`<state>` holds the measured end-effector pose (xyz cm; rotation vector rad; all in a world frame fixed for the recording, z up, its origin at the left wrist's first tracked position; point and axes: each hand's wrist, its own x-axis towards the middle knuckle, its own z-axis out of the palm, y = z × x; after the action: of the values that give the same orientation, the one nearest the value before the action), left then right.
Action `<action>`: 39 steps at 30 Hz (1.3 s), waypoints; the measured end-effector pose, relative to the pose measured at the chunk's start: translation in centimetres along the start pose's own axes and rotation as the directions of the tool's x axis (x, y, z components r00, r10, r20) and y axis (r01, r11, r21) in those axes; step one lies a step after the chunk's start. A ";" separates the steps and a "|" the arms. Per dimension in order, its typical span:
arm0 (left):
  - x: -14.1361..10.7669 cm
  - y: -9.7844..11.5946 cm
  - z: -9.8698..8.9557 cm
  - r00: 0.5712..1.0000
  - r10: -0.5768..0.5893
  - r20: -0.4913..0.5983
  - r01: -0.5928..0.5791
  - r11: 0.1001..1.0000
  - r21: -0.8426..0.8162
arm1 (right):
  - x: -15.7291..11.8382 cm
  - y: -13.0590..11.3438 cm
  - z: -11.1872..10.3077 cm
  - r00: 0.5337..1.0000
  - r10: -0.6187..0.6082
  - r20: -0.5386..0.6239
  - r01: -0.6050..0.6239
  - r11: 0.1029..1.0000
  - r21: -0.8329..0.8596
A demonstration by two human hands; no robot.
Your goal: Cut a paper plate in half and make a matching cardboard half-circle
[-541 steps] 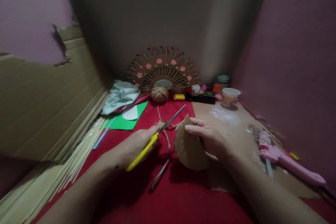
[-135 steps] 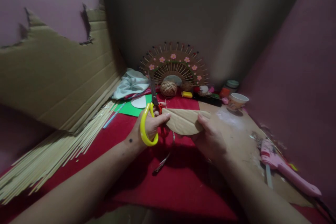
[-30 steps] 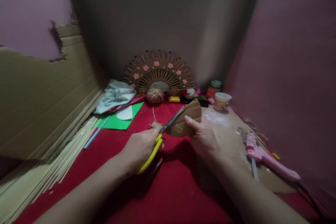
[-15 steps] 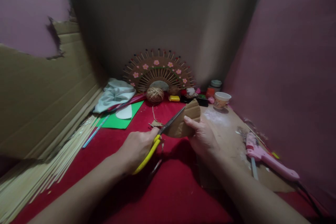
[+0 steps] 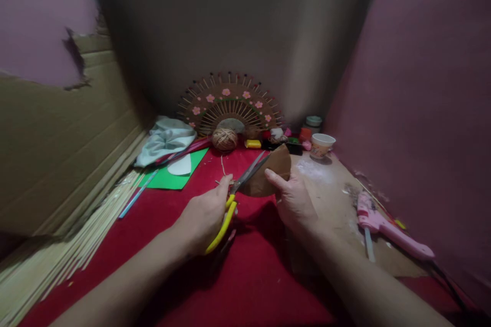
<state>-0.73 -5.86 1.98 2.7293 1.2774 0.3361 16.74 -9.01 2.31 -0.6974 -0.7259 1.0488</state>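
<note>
My left hand is closed round the yellow handles of a pair of scissors. Their blades are slightly parted and lie along the upper left edge of a brown cardboard piece. That piece has a rounded lower edge and a point at the top. It is pinched in my right hand, thumb on the near face and the other fingers mostly behind it. Small scraps lie on the red cloth just past my left hand, where a string runs from a twine ball.
A decorated fan stands at the back. Green paper, pale cloth and thin wooden sticks lie on the left. On the right, cardboard bears a paper cup and a pink glue gun.
The scissor blades have opened a little, with a gap now showing between them. Both hands keep their holds, and the whole view has shifted slightly.
</note>
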 end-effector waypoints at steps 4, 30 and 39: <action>0.1 0.5 -0.1 0.999 -0.042 0.014 0.040 0.991 0.131 | 0.3 0.3 -0.4 0.997 0.072 0.008 -0.072 0.997 0.000; -0.2 0.7 -0.3 0.995 0.000 0.095 -0.006 0.998 0.063 | 0.1 -0.7 -0.2 0.915 0.398 -0.072 -0.401 0.915 -0.041; -0.1 0.5 0.2 0.998 0.020 0.055 -0.031 0.976 0.217 | -0.1 -0.6 -0.2 0.904 0.428 0.001 -0.427 0.901 -0.073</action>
<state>-0.37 -6.21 1.88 2.9148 1.3398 0.1314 17.18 -9.33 2.65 -0.9377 -0.6395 1.4372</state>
